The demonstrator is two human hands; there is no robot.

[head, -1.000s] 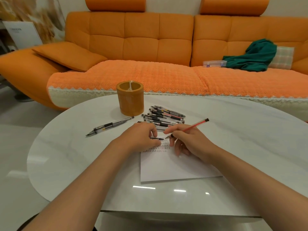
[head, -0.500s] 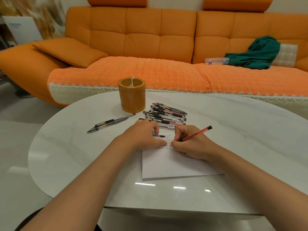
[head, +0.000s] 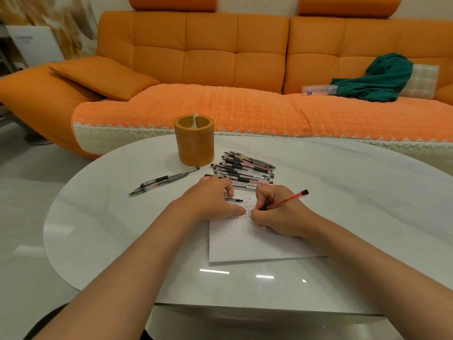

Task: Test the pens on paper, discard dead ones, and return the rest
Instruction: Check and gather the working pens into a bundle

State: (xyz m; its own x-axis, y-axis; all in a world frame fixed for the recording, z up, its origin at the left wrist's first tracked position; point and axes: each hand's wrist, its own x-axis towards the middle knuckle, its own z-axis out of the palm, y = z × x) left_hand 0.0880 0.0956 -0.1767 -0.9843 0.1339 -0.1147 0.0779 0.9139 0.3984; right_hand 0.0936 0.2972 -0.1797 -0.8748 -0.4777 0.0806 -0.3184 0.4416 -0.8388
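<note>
My right hand (head: 274, 212) grips a red pen (head: 288, 199), its tip hidden by my fingers down on the white paper (head: 255, 241) beside rows of small marks. My left hand (head: 213, 200) rests on the paper's top left and holds a small black pen cap (head: 234, 200) between its fingers. A pile of several pens (head: 245, 170) lies just beyond both hands. Two more pens (head: 164, 180) lie apart to the left. An orange cylindrical pen holder (head: 194, 139) stands upright behind the pile.
The white oval table (head: 355, 204) has its front edge close to me. Behind it runs an orange sofa (head: 220, 69) with a green cloth (head: 377, 79) and a clear plastic box (head: 318, 90) on the right seat.
My right hand slid slightly down and left on the paper with the red pen, whose top end tilted lower. The left hand stayed put. The camera view shifted a little.
</note>
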